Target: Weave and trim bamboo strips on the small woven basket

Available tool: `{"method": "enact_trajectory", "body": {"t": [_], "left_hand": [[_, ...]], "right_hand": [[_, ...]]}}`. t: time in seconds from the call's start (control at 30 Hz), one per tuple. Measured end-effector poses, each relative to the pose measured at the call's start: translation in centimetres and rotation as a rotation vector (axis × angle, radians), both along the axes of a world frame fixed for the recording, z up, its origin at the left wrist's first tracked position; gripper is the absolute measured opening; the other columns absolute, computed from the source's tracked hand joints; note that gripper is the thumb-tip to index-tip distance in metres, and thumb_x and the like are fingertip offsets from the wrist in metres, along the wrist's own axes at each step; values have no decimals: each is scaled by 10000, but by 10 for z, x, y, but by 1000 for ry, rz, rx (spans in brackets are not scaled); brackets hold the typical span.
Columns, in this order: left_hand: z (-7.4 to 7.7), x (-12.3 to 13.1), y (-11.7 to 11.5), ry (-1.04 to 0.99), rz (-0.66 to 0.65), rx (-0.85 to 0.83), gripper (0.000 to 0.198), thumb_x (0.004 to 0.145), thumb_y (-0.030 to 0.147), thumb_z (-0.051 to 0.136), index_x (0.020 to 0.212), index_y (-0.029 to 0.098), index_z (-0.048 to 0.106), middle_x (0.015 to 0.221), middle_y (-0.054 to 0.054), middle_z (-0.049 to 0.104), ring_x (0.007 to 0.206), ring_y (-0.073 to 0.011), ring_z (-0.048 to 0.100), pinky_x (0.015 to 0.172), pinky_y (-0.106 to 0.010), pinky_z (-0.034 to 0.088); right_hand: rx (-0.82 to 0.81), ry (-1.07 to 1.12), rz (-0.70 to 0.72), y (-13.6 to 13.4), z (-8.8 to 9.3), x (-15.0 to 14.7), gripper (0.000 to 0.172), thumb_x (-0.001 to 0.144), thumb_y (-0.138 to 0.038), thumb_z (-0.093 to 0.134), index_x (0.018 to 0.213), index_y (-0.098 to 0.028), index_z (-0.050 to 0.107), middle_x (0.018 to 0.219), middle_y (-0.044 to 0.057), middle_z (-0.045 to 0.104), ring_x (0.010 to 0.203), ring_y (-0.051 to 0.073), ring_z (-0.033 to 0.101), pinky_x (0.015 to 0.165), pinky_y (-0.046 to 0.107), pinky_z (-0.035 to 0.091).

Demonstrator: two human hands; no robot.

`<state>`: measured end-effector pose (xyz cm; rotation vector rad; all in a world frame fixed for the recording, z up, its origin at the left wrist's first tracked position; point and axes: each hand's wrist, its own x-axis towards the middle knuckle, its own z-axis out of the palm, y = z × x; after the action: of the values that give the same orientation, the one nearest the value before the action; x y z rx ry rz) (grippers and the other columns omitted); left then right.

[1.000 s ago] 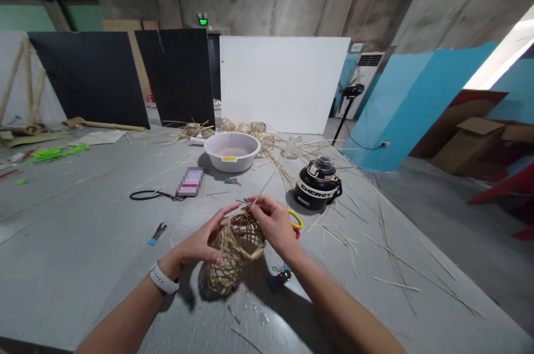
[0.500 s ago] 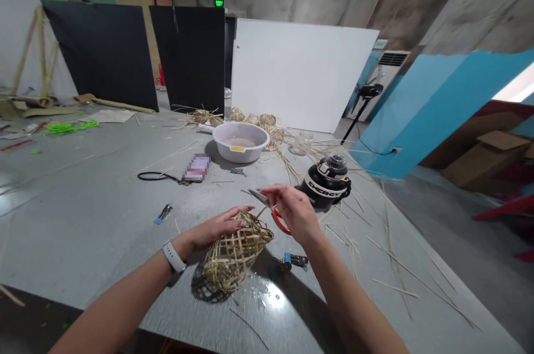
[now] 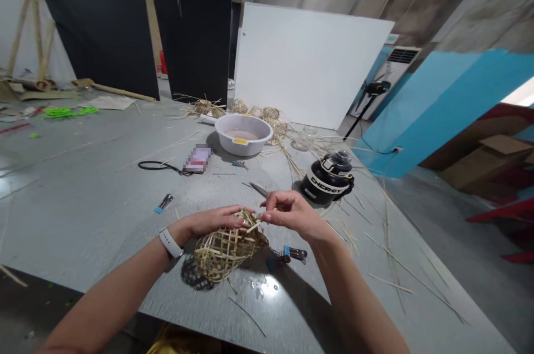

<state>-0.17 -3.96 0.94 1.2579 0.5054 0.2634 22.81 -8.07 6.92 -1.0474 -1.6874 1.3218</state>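
Lying under left hand (image 3: 214, 220), beside right (image 3: 294, 214), basket (image 3: 225, 251)

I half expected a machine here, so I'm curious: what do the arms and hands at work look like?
They are a person's own, with no cables or machine parts. The left hand and right hand are both ungloved, and no sleeves show along most of the forearms. The left wrist wears a white band with small dark holes, like a watch strap; the right wrist shows nothing worn.
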Motion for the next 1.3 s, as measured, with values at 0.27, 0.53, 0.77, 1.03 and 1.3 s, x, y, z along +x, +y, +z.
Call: {"method": "enact_trajectory", "body": {"t": [0.27, 0.53, 0.77, 1.03, 1.3], "left_hand": [[1, -3, 3, -42, -25, 58, 637, 839, 398, 683, 1412, 242, 452, 1311, -96, 611, 1160, -259, 598, 997, -400, 415], [1, -3, 1, -154, -14, 74, 791, 769, 476, 738, 1450, 247, 408, 1351, -130, 587, 1196, -304, 584, 1009, -443, 415], [5, -4, 0, -159, 8, 191, 784, 772, 482, 735, 1451, 260, 410, 1364, -117, 570, 1236, -317, 546, 1037, -460, 395], [7, -4, 0, -135, 53, 321, 807, 754, 493, 741, 1445, 227, 419, 1356, -124, 562, 1248, -329, 521, 1064, -478, 374], [5, -4, 1, -163, 44, 331, 792, 772, 485, 728, 1453, 235, 412, 1340, -127, 577, 1224, -326, 541, 1049, -488, 389]], "right_hand": [[-2, -16, 2, -5, 12, 10, 371, 741, -449, 797, 610, -182, 575, 520, -82, 432, 480, 59, 329, 496, 246, 293], [101, -153, 7, -13, 26, 12, 359, 790, -472, 747, 636, -173, 622, 637, -18, 541, 551, 82, 412, 494, 244, 310], [174, -218, -3, -17, 30, 12, 337, 804, -476, 733, 661, -181, 658, 653, -14, 576, 633, 111, 473, 609, 277, 369], [190, -285, 3, -18, 33, 10, 346, 803, -492, 728, 651, -188, 666, 663, -6, 593, 647, 121, 499, 636, 288, 391], [172, -282, 17, -18, 32, 12, 368, 807, -515, 720, 656, -183, 673, 656, -10, 573, 641, 118, 483, 622, 281, 386]]}}
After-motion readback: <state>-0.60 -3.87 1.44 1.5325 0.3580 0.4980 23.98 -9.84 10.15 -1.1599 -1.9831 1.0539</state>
